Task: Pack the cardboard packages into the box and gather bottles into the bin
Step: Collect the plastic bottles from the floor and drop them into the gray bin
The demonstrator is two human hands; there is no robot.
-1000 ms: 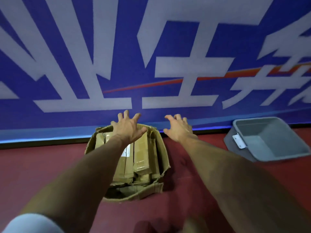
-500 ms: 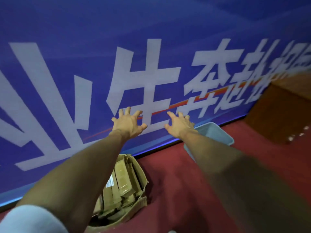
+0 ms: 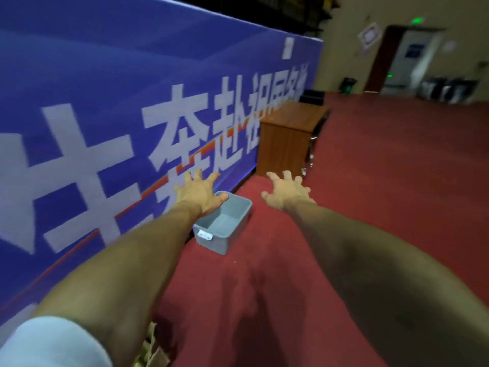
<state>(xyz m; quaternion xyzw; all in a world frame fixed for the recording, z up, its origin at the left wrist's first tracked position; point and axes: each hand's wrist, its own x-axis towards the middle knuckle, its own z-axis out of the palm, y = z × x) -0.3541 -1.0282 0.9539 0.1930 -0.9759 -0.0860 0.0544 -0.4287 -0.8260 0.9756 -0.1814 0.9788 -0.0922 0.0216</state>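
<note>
Red carpet (image 3: pixel 383 207) beside blue banner (image 3: pixel 105 75). My left hand (image 3: pixel 198 194) and right hand (image 3: pixel 287 194) stretched forward, fingers spread, holding nothing. Grey bin (image 3: pixel 221 245) looks empty; next, I guess, find bottles.

A large blue banner (image 3: pixel 100 64) filling the left half of the frame carries the only legible writing: a row of big white Chinese characters running from the left edge towards the centre, read as 生, 奔, 赴 and 祖. The characters beyond them, towards the banner's far end, are too blurred to make out. In the upper right of the frame, a green lit sign (image 3: pixel 417 21) above a doorway, a pale paper notice (image 3: pixel 369 37) on the beige wall and a blue plate (image 3: pixel 416 50) on the door are all unreadable. The white tag (image 3: pixel 205 235) on the grey plastic bin (image 3: pixel 225 243) at centre shows no legible print.
</note>
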